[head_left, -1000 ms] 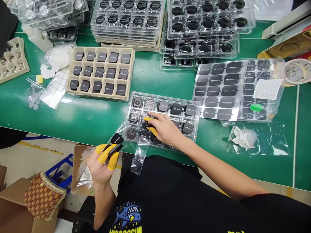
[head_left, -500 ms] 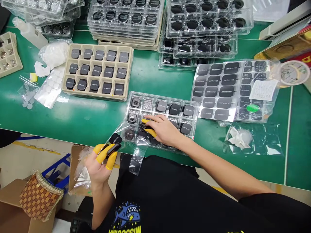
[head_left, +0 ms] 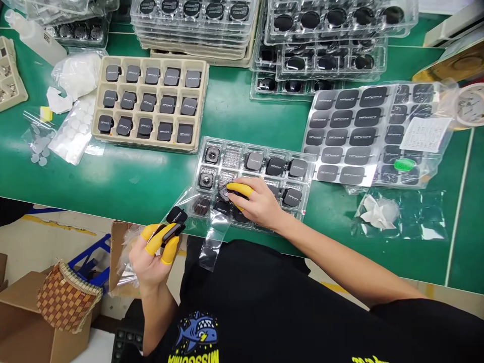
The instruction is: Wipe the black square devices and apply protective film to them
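My left hand (head_left: 151, 259), with yellow finger cots, is closed around a black smartwatch body (head_left: 173, 233) just off the table's front edge. A black square piece (head_left: 176, 215) with pale lettering sits at its fingertips. My right hand (head_left: 260, 204), also in yellow finger cots, pinches another smartwatch body (head_left: 225, 193) over the clear plastic tray (head_left: 308, 174); its underside with a round sensor partly shows. In that tray, several watch bodies lie lettered side up, and two at the left show their sensors. Clear film (head_left: 212, 247) hangs over the tray's front edge.
A beige tray (head_left: 97, 108) of lettered watch bodies stands behind to the left. Stacked clear trays (head_left: 253, 30) line the back. Sheets of black labels (head_left: 342, 136), a tape roll (head_left: 471, 106) and crumpled tissue (head_left: 380, 212) lie at right. A squeeze bottle (head_left: 40, 40) stands far left.
My right hand has lifted and turned the watch body in the tray, so its sensor side now shows. My left hand has barely moved. The whole view has shifted slightly.
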The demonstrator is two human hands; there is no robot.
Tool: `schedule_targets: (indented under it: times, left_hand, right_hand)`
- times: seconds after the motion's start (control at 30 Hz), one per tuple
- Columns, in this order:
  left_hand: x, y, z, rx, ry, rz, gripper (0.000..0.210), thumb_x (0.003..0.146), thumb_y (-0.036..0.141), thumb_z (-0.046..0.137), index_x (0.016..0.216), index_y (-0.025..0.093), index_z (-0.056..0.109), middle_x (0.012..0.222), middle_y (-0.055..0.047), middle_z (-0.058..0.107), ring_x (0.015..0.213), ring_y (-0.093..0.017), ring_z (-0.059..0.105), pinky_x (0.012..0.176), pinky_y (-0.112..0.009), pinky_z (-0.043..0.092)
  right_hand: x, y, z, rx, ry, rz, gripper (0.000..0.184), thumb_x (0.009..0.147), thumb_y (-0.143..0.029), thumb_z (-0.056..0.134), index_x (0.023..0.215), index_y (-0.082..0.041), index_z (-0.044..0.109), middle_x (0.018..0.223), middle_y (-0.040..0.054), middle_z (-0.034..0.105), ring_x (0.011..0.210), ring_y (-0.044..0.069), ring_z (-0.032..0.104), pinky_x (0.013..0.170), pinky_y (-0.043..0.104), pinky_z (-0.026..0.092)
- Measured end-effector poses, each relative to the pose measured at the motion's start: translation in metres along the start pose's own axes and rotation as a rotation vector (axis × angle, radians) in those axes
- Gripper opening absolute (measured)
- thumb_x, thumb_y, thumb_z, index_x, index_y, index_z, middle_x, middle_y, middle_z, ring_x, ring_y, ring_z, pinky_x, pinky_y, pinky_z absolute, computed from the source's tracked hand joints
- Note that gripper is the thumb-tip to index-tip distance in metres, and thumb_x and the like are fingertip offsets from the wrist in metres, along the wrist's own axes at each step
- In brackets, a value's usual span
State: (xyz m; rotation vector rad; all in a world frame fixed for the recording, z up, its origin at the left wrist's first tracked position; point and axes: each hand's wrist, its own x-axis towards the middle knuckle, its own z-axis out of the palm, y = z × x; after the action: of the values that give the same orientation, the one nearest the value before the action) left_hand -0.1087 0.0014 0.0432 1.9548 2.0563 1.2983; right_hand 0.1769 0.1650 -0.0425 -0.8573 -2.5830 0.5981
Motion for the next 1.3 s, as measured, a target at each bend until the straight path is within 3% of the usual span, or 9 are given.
schedule_targets:
  times: [0.13,0.33,0.53,0.8,1.03,1.3]
  left_hand:
    - [0.001,0.000,0.001,-0.007,-0.007,-0.010,0.009,0.097,0.026,0.083,0.105,0.023,0.086,0.100,-0.004,0.085,0.078,-0.016,0.081,0.072,-0.027,0.066]
    - [0.003,0.000,0.003,-0.036,0.012,-0.014,0.009,0.098,0.029,0.083,0.104,0.023,0.086,0.098,-0.003,0.085,0.078,-0.016,0.081,0.072,-0.025,0.067]
    - [0.002,-0.003,0.003,0.002,0.022,-0.033,0.019,0.100,0.039,0.081,0.095,0.021,0.085,0.093,-0.004,0.085,0.076,-0.017,0.081,0.069,-0.028,0.068]
    - [-0.001,-0.008,0.004,0.001,0.007,-0.051,0.023,0.100,0.042,0.080,0.093,0.021,0.084,0.092,-0.005,0.084,0.074,-0.016,0.079,0.066,-0.028,0.066]
    - [0.001,-0.006,0.007,-0.069,0.003,-0.019,0.009,0.098,0.031,0.084,0.100,0.022,0.085,0.098,-0.005,0.085,0.080,-0.017,0.081,0.069,-0.027,0.065]
    - [0.000,-0.008,0.006,-0.093,0.018,-0.009,0.007,0.097,0.027,0.084,0.103,0.023,0.086,0.100,-0.004,0.085,0.081,-0.016,0.081,0.070,-0.026,0.065]
  right_hand:
    - [-0.001,-0.001,0.001,0.025,0.021,0.030,0.030,0.108,-0.017,0.056,0.112,-0.031,0.082,0.126,0.0108,0.083,0.130,0.033,0.070,0.104,0.057,0.056]
    - [0.017,-0.002,-0.010,0.034,0.049,0.133,0.028,0.114,-0.035,0.057,0.121,-0.022,0.080,0.104,0.0129,0.078,0.103,0.030,0.067,0.091,0.047,0.057]
    - [0.033,-0.010,-0.014,-0.120,0.033,0.314,0.033,0.113,-0.036,0.055,0.128,-0.019,0.079,0.115,0.0195,0.071,0.102,0.035,0.058,0.081,0.048,0.050]
    - [0.024,-0.015,-0.009,-0.136,-0.013,0.286,0.037,0.113,-0.038,0.056,0.135,-0.020,0.081,0.119,0.0193,0.074,0.103,0.035,0.058,0.083,0.049,0.052]
    - [0.026,-0.010,-0.009,-0.164,-0.064,0.257,0.037,0.112,-0.036,0.059,0.137,-0.020,0.081,0.115,0.0189,0.075,0.103,0.035,0.057,0.080,0.047,0.049]
    - [0.033,-0.009,-0.011,-0.220,-0.067,0.275,0.031,0.112,-0.028,0.058,0.131,-0.021,0.081,0.111,0.0178,0.074,0.108,0.036,0.056,0.078,0.045,0.043]
